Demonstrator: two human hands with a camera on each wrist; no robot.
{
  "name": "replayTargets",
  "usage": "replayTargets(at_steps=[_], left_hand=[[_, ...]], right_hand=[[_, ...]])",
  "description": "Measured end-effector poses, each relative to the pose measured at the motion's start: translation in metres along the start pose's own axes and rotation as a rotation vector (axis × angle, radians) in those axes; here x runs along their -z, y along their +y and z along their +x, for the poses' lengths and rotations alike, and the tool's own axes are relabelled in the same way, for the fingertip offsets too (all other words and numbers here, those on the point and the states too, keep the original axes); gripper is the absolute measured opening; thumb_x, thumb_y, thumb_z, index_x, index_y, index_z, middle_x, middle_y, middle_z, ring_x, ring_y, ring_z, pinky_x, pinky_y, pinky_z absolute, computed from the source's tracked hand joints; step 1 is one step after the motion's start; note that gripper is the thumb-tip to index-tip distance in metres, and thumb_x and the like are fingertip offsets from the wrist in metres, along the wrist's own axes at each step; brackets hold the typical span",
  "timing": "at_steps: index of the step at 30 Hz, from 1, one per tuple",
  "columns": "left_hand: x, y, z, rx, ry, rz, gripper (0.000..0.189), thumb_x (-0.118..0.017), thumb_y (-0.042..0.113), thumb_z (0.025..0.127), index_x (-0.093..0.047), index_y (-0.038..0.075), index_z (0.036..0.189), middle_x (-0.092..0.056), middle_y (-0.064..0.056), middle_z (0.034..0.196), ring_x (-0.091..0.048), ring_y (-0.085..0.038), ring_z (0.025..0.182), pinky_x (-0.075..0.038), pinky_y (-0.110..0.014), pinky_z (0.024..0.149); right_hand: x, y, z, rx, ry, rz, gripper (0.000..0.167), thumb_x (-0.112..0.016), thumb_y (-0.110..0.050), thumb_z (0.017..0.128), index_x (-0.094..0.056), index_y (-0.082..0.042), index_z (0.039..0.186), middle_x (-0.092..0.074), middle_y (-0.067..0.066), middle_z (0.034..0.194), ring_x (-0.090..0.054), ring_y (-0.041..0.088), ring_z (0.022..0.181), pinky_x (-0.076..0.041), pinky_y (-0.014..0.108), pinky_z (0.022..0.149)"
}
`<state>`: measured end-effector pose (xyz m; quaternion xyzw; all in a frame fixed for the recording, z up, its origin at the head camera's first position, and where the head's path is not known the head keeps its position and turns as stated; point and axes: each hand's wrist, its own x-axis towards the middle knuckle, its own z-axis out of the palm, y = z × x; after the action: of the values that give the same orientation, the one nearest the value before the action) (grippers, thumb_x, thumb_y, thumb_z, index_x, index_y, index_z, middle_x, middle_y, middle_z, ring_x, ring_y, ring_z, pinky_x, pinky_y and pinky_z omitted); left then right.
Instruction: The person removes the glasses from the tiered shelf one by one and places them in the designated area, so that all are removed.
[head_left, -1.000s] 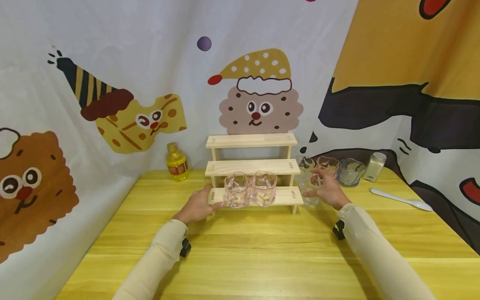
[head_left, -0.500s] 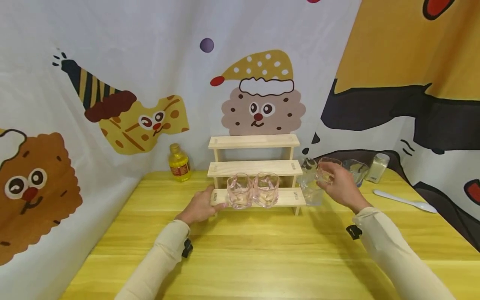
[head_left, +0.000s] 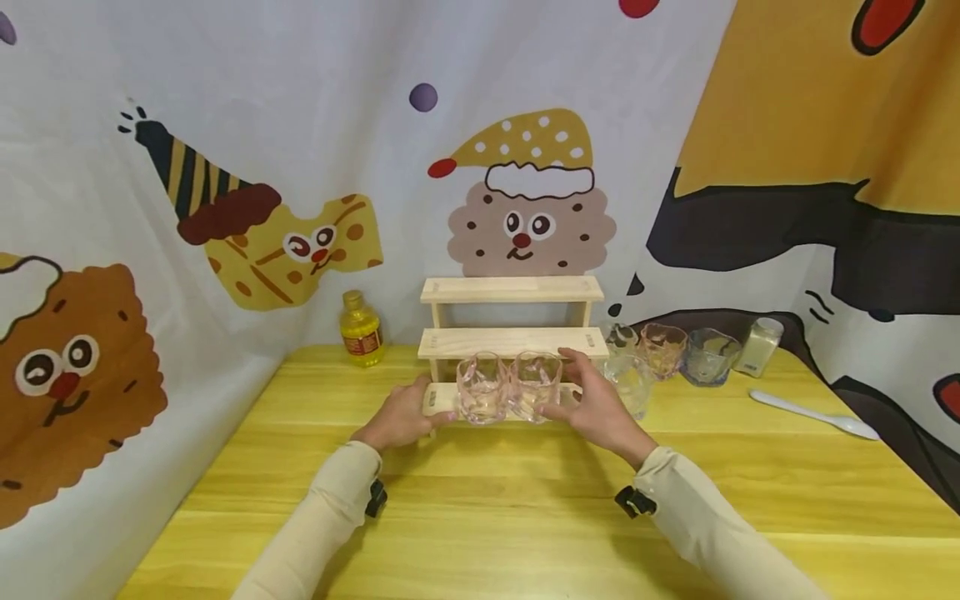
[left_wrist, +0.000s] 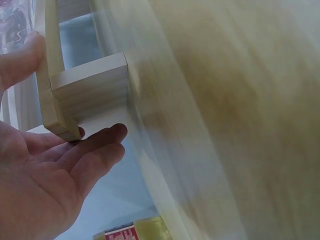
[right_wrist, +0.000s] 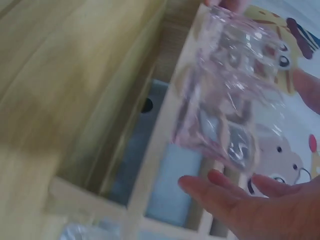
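A three-tier wooden display stand (head_left: 513, 343) stands at the back of the table. Two pink-tinted clear glasses, a left glass (head_left: 482, 387) and a right glass (head_left: 536, 385), sit side by side on its lowest tier. At that tier's left end, my left hand (head_left: 401, 414) holds the board, its thumb (left_wrist: 22, 61) over the board by the left glass and its fingers around the end. My right hand (head_left: 600, 412) is beside the right glass, thumb in front and fingers behind. In the right wrist view its fingers (right_wrist: 210, 197) are spread and a gap shows between them and the glass.
Right of the stand are a clear glass (head_left: 630, 385), a pink glass (head_left: 663, 352), a bluish glass (head_left: 708, 358), a white-filled jar (head_left: 760, 347) and a white spoon (head_left: 813, 412). A yellow bottle (head_left: 362, 332) stands at the left. A printed curtain (head_left: 315, 125) hangs behind.
My right hand has moved from the glasses at the right, first slightly outward, then left to the right glass on the stand. My left hand keeps its place on the tier.
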<state>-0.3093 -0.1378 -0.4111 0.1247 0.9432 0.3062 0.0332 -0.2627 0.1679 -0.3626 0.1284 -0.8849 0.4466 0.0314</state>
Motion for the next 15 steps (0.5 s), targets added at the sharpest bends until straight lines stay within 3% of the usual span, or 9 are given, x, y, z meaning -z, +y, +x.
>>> replayTargets(at_steps=[4, 8, 11, 15], left_hand=[[-0.001, -0.002, 0.0, -0.007, 0.014, -0.008, 0.079, -0.076, 0.044, 0.088, -0.042, 0.002, 0.146, -0.068, -0.015, 0.106, -0.062, -0.02, 0.08, -0.051, -0.034, 0.069], [-0.001, 0.0, -0.001, -0.012, 0.012, 0.002, 0.084, -0.074, 0.046, 0.089, -0.038, 0.0, 0.149, -0.067, -0.021, 0.121, -0.067, -0.028, 0.099, -0.055, -0.044, 0.085], [-0.002, 0.001, -0.002, -0.007, 0.003, 0.011, 0.089, -0.073, 0.048, 0.09, -0.033, -0.001, 0.153, -0.064, -0.025, 0.129, -0.067, -0.03, 0.107, -0.053, -0.046, 0.094], [-0.003, -0.002, 0.0, 0.0, 0.009, 0.002, 0.086, -0.074, 0.047, 0.089, -0.036, 0.0, 0.151, -0.067, -0.019, 0.118, -0.065, -0.022, 0.09, -0.054, -0.038, 0.078]], right_hand=[[-0.015, -0.001, 0.009, 0.005, 0.038, -0.027, 0.097, -0.084, -0.024, 0.082, -0.025, -0.007, 0.157, -0.051, 0.025, 0.138, -0.056, 0.044, 0.121, -0.049, 0.056, 0.099], [-0.024, 0.001, 0.015, -0.011, 0.088, -0.035, 0.093, -0.084, -0.024, 0.082, -0.029, -0.009, 0.156, -0.056, 0.022, 0.136, -0.058, 0.036, 0.109, -0.05, 0.048, 0.087], [-0.027, 0.003, 0.018, -0.031, 0.106, 0.006, 0.089, -0.082, -0.023, 0.084, -0.031, -0.009, 0.155, -0.055, 0.021, 0.14, -0.054, 0.034, 0.119, -0.047, 0.05, 0.094], [-0.029, 0.005, 0.023, -0.038, 0.106, 0.068, 0.088, -0.081, -0.018, 0.084, -0.03, -0.01, 0.155, -0.056, 0.017, 0.141, -0.052, 0.033, 0.119, -0.044, 0.052, 0.101]])
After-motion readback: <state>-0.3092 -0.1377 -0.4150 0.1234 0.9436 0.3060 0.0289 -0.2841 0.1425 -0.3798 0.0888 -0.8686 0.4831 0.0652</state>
